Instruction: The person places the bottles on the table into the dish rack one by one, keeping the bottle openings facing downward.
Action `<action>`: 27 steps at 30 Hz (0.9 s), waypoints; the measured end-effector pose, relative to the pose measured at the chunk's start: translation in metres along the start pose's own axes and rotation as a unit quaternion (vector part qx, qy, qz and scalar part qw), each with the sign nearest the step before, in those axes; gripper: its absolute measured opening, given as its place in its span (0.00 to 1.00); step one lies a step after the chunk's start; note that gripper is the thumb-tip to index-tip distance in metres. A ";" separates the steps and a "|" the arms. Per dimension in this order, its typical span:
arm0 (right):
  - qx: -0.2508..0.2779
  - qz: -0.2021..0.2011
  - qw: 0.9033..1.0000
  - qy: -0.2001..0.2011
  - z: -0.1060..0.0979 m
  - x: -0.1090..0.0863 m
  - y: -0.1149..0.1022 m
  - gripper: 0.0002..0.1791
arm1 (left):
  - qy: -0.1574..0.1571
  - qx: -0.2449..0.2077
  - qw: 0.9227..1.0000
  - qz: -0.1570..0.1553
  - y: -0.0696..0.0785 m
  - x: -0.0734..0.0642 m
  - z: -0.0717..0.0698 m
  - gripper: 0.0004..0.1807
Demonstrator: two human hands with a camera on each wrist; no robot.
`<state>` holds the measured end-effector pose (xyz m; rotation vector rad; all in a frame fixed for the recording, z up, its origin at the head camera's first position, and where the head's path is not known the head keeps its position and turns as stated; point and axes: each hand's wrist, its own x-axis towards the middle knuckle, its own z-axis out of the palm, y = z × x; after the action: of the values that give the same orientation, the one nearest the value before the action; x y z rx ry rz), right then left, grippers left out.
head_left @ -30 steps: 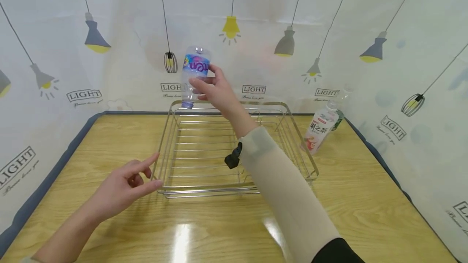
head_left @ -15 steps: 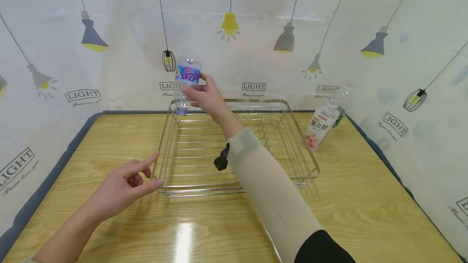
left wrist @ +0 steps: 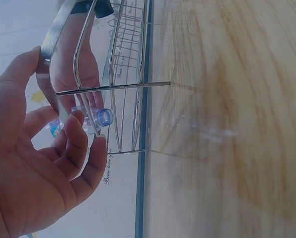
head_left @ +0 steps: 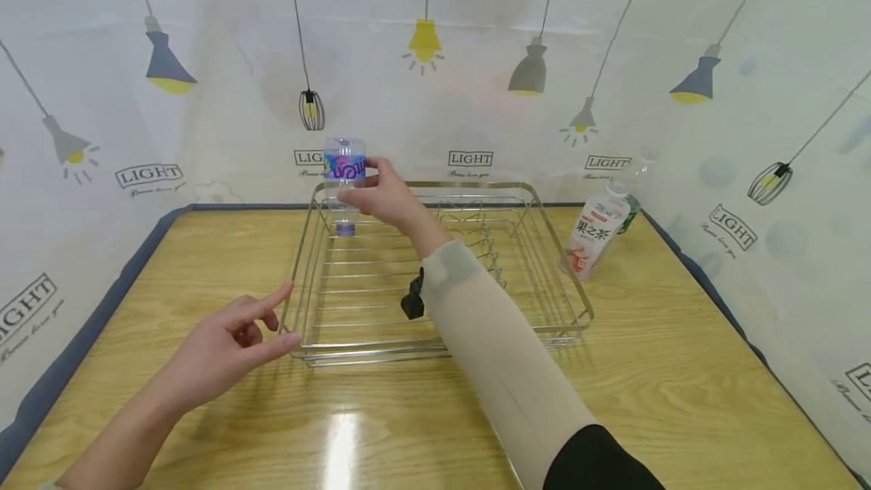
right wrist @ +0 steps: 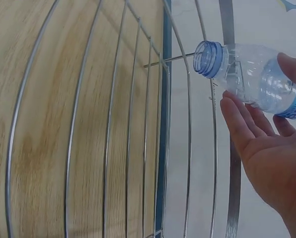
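The fingers and thumb of the right hand [head_left: 389, 195] were closed round a clear plastic bottle [head_left: 345, 167], gripping it by the side. The bottle hung upside down over the rack's far left part, its blue neck lowest; whether it touched the wires could not be told. The left hand [head_left: 221, 346] gripped nothing: its index finger and thumb reached out straight to the near left corner of the wire rack [head_left: 469, 185], touching it, while the other fingers bent loosely. The rack stood on a wooden table [head_left: 680, 369]. Just beyond its right side stood a peach drink bottle [head_left: 590, 237], with another clear bottle [head_left: 641, 172] behind it. A lamp-printed cloth [head_left: 238, 97] rose round the table.
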<state>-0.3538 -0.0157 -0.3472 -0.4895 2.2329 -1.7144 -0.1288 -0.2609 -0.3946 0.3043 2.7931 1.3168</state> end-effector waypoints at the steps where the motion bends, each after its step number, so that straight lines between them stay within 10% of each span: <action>1: -0.007 0.003 1.000 -0.002 0.000 0.000 0.000 0.50 | 0.000 0.002 1.000 0.000 0.000 0.000 0.000 0.41; 27: -0.055 0.016 0.998 -0.015 0.004 0.002 0.015 0.45 | 0.004 -0.005 1.000 0.007 0.001 -0.001 0.000 0.41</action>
<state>-0.3555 -0.0166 -0.3631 -0.4970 2.3094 -1.5647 -0.1276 -0.2606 -0.3937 0.3189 2.7947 1.3374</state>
